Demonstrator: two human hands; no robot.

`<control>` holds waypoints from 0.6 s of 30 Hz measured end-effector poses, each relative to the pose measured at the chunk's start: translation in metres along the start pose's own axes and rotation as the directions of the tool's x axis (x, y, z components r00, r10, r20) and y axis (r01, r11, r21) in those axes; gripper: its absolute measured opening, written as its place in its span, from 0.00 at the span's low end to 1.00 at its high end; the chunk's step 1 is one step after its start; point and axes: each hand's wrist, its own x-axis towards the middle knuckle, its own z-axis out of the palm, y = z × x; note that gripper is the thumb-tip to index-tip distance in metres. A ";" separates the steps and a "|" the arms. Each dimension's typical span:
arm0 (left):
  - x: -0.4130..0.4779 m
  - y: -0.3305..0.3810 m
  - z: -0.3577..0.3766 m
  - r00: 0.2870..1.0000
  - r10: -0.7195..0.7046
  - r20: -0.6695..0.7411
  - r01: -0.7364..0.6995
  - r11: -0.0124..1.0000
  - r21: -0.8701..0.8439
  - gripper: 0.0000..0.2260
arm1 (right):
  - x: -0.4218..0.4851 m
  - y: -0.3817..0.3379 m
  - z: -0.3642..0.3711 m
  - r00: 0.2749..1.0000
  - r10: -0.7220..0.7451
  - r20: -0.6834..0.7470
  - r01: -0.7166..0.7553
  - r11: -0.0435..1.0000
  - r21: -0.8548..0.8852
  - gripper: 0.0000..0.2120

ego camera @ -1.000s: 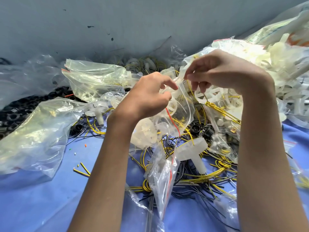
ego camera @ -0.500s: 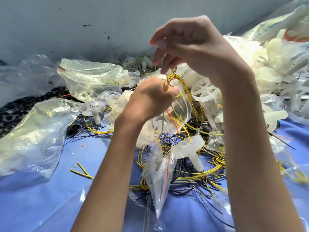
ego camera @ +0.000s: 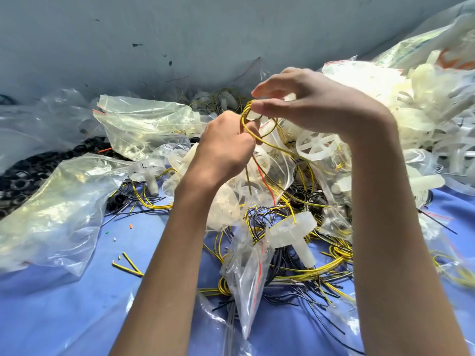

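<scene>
The yellow wire is held up left of the white spoked wheel, bent into a loop that stands roughly upright; from the loop's foot its long run slants down and to the right, passing under the wheel, while a shorter strand hangs almost straight down, below and left of the wheel. The left hand, left of the wheel, has its fingers curled tight round the bottom of the loop; the right hand, just above the wheel, pinches the top of the loop between thumb and forefinger, its other fingers loosely bent. Half a second ago the right hand was higher and the loop smaller and tighter; the hand has since come down and the loop has widened; the left hand has barely shifted.
</scene>
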 end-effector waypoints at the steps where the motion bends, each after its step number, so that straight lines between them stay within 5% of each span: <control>1: 0.000 0.001 0.000 1.000 -0.003 -0.017 0.003 1.000 -0.020 0.17 | 0.002 -0.002 0.003 1.000 -0.013 0.023 0.013 1.000 -0.008 0.17; 6: 0.001 -0.003 -0.003 0.998 -0.015 -0.058 0.009 0.995 -0.100 0.15 | 0.005 0.001 0.010 0.997 -0.031 0.066 0.028 0.998 0.048 0.11; 18: 0.001 -0.018 -0.018 0.982 -0.004 0.187 0.034 0.986 -0.162 0.14 | -0.002 0.018 0.006 1.000 -0.013 0.023 0.006 0.961 0.277 0.06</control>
